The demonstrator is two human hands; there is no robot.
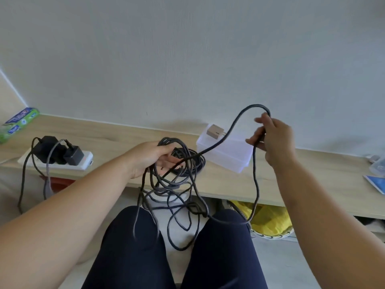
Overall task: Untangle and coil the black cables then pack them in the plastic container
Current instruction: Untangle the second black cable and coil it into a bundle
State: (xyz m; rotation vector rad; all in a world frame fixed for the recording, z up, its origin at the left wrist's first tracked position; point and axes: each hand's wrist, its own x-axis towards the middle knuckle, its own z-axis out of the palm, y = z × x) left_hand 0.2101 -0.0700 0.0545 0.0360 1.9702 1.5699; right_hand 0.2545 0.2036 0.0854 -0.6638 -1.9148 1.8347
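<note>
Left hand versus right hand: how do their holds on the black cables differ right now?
The left hand grips a bunch of several loops; the right hand pinches one strand. The left hand sits low at the desk edge; the right hand is raised higher. Tangled loops hang below the left hand; a single arch rises over the right hand. Both hold the black cables.

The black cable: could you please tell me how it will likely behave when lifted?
Probably floppy: the black cable sags in loose loops from the left hand down between the knees. Likely light: the right hand holds a long strand up with just its fingers. It may snag, as strands cross in a tangle.
</note>
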